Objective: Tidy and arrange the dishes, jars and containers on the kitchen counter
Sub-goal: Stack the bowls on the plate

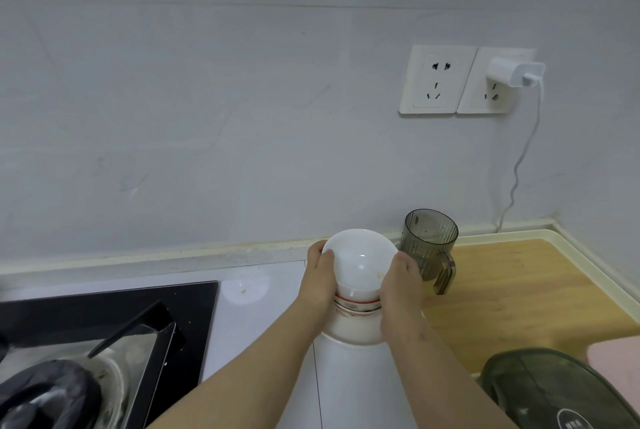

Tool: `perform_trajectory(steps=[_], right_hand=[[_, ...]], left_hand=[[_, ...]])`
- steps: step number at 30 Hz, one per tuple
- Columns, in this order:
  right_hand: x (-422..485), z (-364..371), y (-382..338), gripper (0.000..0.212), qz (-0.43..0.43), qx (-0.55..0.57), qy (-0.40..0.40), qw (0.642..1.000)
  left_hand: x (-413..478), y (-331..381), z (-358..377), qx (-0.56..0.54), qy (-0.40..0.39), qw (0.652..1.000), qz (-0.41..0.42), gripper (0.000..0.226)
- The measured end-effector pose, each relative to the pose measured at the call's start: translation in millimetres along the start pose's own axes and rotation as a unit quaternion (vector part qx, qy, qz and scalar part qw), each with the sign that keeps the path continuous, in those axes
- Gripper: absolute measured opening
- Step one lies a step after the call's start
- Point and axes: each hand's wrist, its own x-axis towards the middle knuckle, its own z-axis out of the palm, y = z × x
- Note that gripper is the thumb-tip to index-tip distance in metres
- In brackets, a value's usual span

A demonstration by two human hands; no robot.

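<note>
Both hands grip a stack of bowls (358,293) from either side: the left hand (320,281) has its fingers (325,260) curled narrow around the left wall, and the right hand (401,290) presses its fingers (403,264) against the right wall. The top white bowl (360,262) sits tilted so its hollow shows; under it lie bowl rims with thin red bands, and a wider white bowl at the bottom. The stack is near the back of the white surface (277,276), by the wall. Just right of the right fingers stands a smoky grey ribbed cup (431,245) with a handle, on a wooden board (512,290). Well left of the left fingers is a black hob (104,311). Near the right forearm lies a dark lid (554,390) bearing a round label too blurred to read. Above, a white charger (516,72) is plugged into a wall socket (481,82).
</note>
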Motion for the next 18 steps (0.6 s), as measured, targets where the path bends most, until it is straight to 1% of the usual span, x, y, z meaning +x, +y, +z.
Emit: perform_trajectory(steps=[2, 4, 9, 11, 12, 14, 15, 17, 18], right_hand=[[-1, 0, -1, 0.040, 0.009, 0.001, -0.014, 1.000], [-2, 2, -2, 0.041, 0.012, 0.002, -0.026, 1.000], [-17, -3, -11, 0.043, -0.019, -0.008, -0.034, 0.999], [-26, -9, -15, 0.043, -0.023, -0.005, -0.040, 0.999], [-32, -12, -17, 0.039, -0.028, -0.004, -0.040, 0.999], [-46, -18, -19, 0.025, -0.042, -0.002, -0.037, 0.998], [-52, -20, -19, 0.024, -0.047, 0.000, -0.033, 0.998], [-73, -26, -22, 0.033, -0.053, 0.010, -0.032, 0.998], [-79, -27, -22, 0.031, -0.053, 0.015, -0.037, 0.998]], left_hand=[[-4, 4, -1, -0.006, -0.013, 1.000, -0.006, 0.025], [-8, 7, -2, -0.009, -0.018, 1.000, -0.007, 0.032], [-22, 14, -10, -0.006, -0.018, 1.000, 0.007, 0.042], [-31, 18, -15, -0.008, -0.009, 1.000, 0.015, 0.043], [-36, 20, -17, -0.009, -0.003, 1.000, 0.018, 0.042], [-49, 22, -21, -0.013, 0.010, 1.000, 0.022, 0.040], [-54, 23, -23, -0.017, 0.017, 0.999, 0.022, 0.039], [-73, 22, -28, -0.022, 0.028, 0.999, 0.028, 0.036], [-79, 22, -29, -0.025, 0.031, 0.999, 0.031, 0.034]])
